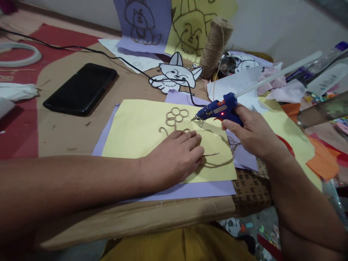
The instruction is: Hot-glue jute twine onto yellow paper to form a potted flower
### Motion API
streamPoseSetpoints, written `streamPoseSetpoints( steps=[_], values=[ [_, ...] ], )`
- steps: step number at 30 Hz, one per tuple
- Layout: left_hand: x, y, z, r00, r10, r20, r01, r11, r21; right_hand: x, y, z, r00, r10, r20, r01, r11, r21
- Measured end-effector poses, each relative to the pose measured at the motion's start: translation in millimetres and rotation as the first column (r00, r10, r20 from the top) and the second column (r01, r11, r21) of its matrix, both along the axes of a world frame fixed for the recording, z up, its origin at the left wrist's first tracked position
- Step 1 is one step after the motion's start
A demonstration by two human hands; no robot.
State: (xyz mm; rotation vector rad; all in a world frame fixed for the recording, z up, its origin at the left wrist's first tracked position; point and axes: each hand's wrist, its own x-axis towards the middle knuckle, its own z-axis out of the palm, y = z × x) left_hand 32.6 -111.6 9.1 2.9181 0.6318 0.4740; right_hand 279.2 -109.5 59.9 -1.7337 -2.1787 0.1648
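My right hand [250, 128] is wrapped round a blue hot glue gun [217, 110], whose red light is lit and which has a long clear glue stick [280, 72] in its back. Its nozzle is just over a yellow sheet [130, 127], beside a flower shape of brown twine [178, 115]. On that sheet lies my left hand [178, 154], palm down, its fingers curled and their tips partly hidden. A loose length of twine [217, 165] runs out from under it to the right. Beneath the yellow sheet is a purple sheet [214, 189].
A black phone [81, 88] lies at left, near a roll of white tape [19, 54]. The glue gun's black cord [103, 54] crosses the table. Behind are a paper fox cutout [175, 74], a twine spool [216, 47] and fox pictures. Paper scraps [324, 159] lie at right.
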Motion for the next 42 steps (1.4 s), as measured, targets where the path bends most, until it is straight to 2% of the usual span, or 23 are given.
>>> streamPoseSetpoints(
  steps=[6,17,23,27,30,33,36,40,42],
  values=[
    [-0.2,-1.4,1.9,1.0,0.005,-0.027,-0.005,1.0,0.002,0.3,-1.0,3.0,0.999,-0.034,-0.026,0.034,0.999,-0.002],
    [0.3,-0.8,0.2,1.0,0.005,0.002,-0.005,1.0,0.017,1.1,1.7,-0.8,0.999,-0.009,-0.031,0.008,0.999,-0.031],
    [-0.3,-1.3,-0.1,1.0,0.004,-0.004,-0.004,1.0,0.01,-2.1,2.2,-0.9,0.998,-0.061,-0.032,0.06,0.998,-0.03],
    [-0.6,-1.5,0.3,1.0,0.002,-0.008,-0.002,1.0,0.006,0.1,1.3,3.3,0.991,-0.071,-0.115,0.066,0.996,-0.052],
    [-0.8,-1.0,-0.2,1.0,0.001,-0.01,-0.001,1.0,0.009,2.5,1.7,2.9,0.96,-0.076,-0.271,0.041,0.99,-0.132],
    [-1.1,-0.2,-0.9,1.0,0.003,-0.01,-0.003,1.0,0.009,5.1,5.2,-1.1,0.83,-0.101,-0.548,-0.042,0.969,-0.242],
    [-1.3,0.1,-1.4,1.0,0.0,-0.004,0.0,1.0,0.006,11.6,13.2,-3.9,0.595,-0.174,-0.785,-0.075,0.96,-0.269],
    [-1.6,-0.5,-3.1,1.0,0.004,0.008,-0.005,1.0,0.026,31.9,30.6,-5.2,0.275,-0.256,-0.927,0.07,0.967,-0.246],
    [-2.0,-0.5,-4.2,1.0,0.007,0.016,-0.007,0.999,0.035,44.4,40.2,-7.8,0.167,-0.294,-0.941,0.146,0.951,-0.272]
  ],
)
